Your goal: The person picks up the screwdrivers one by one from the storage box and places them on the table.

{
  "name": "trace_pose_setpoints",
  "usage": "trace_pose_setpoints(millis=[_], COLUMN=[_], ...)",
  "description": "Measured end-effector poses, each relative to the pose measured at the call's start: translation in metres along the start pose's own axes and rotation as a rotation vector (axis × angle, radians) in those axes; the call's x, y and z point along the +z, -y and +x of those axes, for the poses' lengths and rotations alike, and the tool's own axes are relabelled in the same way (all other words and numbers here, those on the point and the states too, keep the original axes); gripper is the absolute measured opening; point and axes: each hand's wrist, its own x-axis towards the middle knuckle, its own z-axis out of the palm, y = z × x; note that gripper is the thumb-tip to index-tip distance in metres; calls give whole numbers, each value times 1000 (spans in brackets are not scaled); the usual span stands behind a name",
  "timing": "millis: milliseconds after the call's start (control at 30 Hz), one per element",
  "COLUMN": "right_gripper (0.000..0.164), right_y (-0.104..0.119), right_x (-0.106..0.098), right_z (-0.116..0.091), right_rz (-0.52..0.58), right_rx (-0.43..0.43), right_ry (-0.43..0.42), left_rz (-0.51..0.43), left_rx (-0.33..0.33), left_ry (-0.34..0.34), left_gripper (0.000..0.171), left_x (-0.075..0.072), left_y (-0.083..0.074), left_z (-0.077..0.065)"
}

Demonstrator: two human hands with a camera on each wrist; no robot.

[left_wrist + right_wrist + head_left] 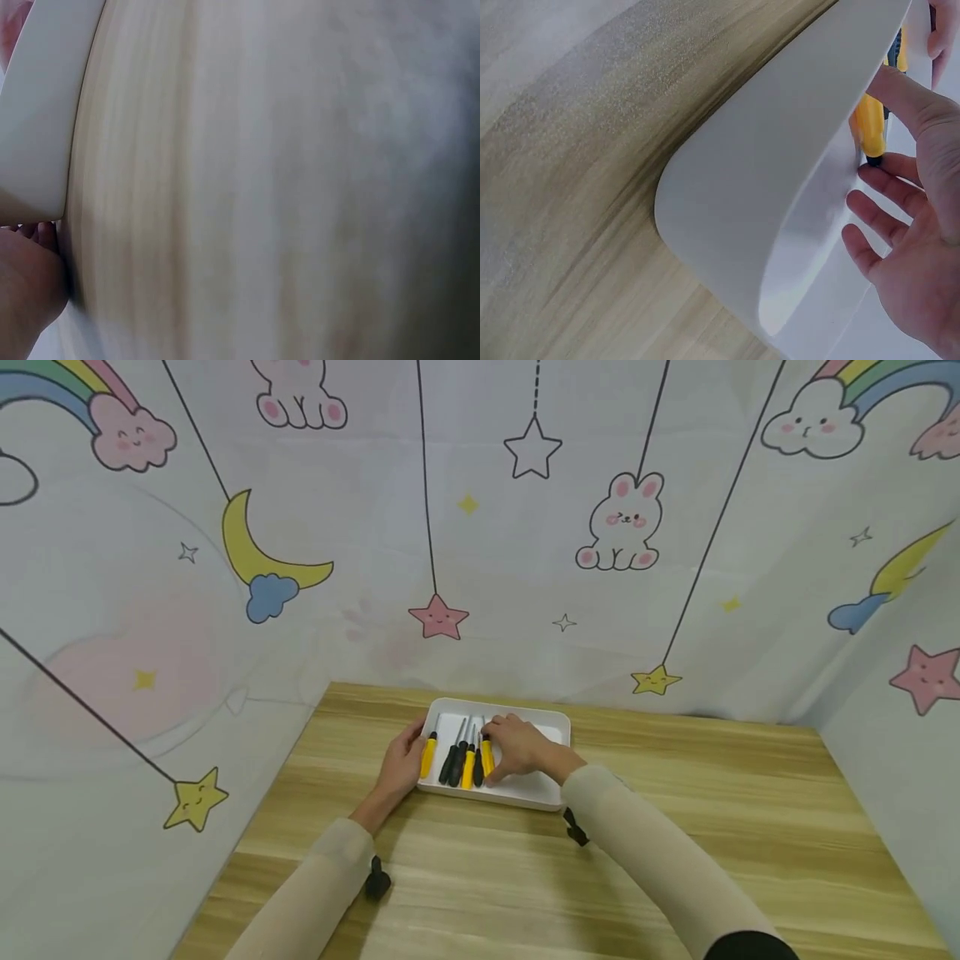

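Observation:
In the head view a white tray (525, 793) holds several screwdrivers, lying side by side with their handles toward the near edge. My left hand (401, 758) grips the tray's left end, next to a yellow screwdriver (428, 757) lying apart from the others. Inside the tray, my right hand (516, 748) pinches the rightmost yellow-handled screwdriver (871, 127), thumb near the handle's end and index fingertip at its black collar. Its other fingers spread over the tray floor. Black-handled screwdrivers (456, 766) and another yellow one (468, 768) lie just left of it.
The tray stands on a wood-grain table (720, 827), close to its far edge. Behind and beside the table hangs a white cloth (495, 543) printed with stars, rabbits and moons. Small black devices (378, 878) sit at both wrists.

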Motion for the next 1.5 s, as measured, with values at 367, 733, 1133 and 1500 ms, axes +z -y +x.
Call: trace_pose_setpoints(millis=[367,733,1133,1500], right_gripper=[91,90,91,90], right_y=[-7,-9,-16,-14], right_x=[-7,-16,-14,-26], right_z=[-19,-44,-54,-66], right_rz=[43,66,72,76], right_rx=[-14,-60,-65,-91], right_ry=[-43,-72,-82,-86], left_rz=[8,8,13,5], left_rx=[-1,-6,-22,-39], left_ry=[-3,3,-25,-22], left_gripper=[47,47,47,47], left_x=[2,6,4,4], left_y=[-1,-1,-4,-6], left_z=[-4,-2,-5,-5])
